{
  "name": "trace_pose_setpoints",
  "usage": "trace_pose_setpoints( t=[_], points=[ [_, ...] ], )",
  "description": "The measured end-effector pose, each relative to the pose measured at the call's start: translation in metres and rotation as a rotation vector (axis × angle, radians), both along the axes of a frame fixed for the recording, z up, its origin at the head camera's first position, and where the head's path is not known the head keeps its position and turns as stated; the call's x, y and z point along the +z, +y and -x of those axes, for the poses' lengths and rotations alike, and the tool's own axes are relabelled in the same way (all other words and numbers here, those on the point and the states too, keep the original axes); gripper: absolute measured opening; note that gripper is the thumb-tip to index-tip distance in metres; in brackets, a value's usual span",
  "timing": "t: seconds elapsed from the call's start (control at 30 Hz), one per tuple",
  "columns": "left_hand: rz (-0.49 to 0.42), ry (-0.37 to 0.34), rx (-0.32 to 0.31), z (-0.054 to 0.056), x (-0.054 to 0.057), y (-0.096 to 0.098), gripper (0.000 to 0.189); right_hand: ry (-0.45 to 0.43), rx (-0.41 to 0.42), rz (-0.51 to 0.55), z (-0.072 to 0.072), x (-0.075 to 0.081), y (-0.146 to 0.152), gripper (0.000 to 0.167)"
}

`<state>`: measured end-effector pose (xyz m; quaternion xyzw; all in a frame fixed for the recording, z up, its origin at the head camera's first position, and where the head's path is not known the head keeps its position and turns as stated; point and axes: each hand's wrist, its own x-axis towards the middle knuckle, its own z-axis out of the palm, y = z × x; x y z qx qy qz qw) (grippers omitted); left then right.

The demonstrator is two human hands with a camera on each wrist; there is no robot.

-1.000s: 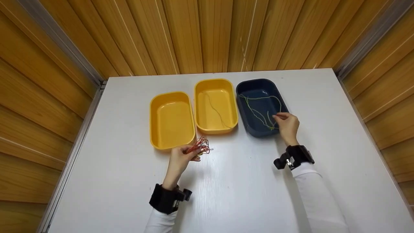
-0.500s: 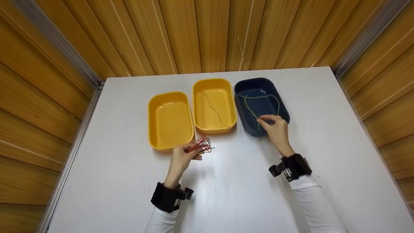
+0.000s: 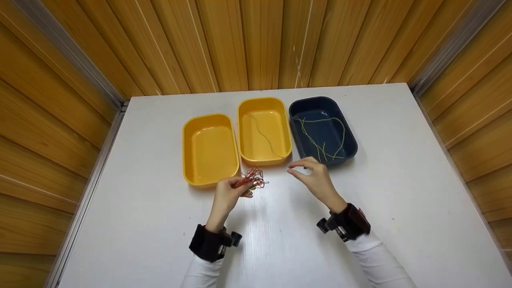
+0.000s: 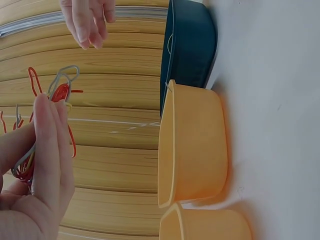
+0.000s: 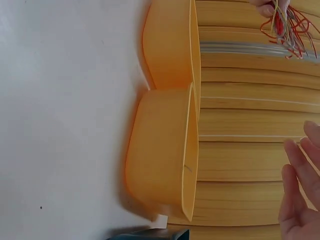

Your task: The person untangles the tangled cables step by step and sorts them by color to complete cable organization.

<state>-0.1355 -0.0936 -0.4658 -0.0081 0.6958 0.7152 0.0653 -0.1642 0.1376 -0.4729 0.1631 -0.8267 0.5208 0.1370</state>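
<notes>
Head view: the left hand point(image 3: 231, 193) pinches a wire bundle point(image 3: 253, 178), red with grey and yellow among it, at about 5 o'clock from the left yellow tray point(image 3: 214, 156). The right hand point(image 3: 316, 178) hangs near the 6 o'clock rim of the dark blue tray point(image 3: 320, 107), thumb and forefinger apart, nothing visible between them.

The work looks partly done: green strands point(image 3: 344, 132) lie looped in the dark blue tray, and one thin strand point(image 3: 264, 136) runs from 11 towards 5 o'clock inside the middle yellow tray point(image 3: 249, 148). No strand shows in the left yellow tray; the held bundle seems to be what remains.

All three trays stand close together, so the gaps between look tight. Their near rims could snag a stray loop. The white counter point(image 3: 272, 244) gives broad room towards 6 and 3 o'clock; its far edge lies beyond the trays at 12, by a wood-panelled wall point(image 3: 264, 48).
</notes>
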Motion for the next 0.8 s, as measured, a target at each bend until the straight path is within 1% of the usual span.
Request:
trace_pose_setpoints(
  t=[0.17, 0.3, 0.4, 0.53, 0.63, 0.8],
  points=[
    [-0.001, -0.002, -0.011, 0.001, 0.000, 0.002, 0.021, 0.055, 0.067, -0.014, -0.008, -0.004, -0.012, 0.014],
    [-0.002, 0.005, -0.021, 0.002, -0.001, 0.005, 0.021, 0.045, 0.104, -0.009, -0.013, -0.005, -0.022, 0.014],
    [-0.005, 0.015, -0.025, 0.002, -0.001, 0.006, 0.021, 0.039, 0.129, 0.001, -0.020, 0.003, -0.029, 0.014],
    [-0.005, 0.008, -0.031, 0.001, -0.001, 0.007, 0.021, 0.065, 0.150, 0.010, -0.029, 0.017, -0.037, 0.012],
    [0.016, 0.004, -0.033, 0.001, -0.002, 0.007, 0.021, 0.063, 0.154, 0.011, -0.032, 0.021, -0.041, 0.009],
    [0.023, 0.008, -0.040, 0.001, -0.003, 0.007, 0.021, 0.055, 0.148, 0.011, -0.033, 0.020, -0.044, 0.008]
  ],
)
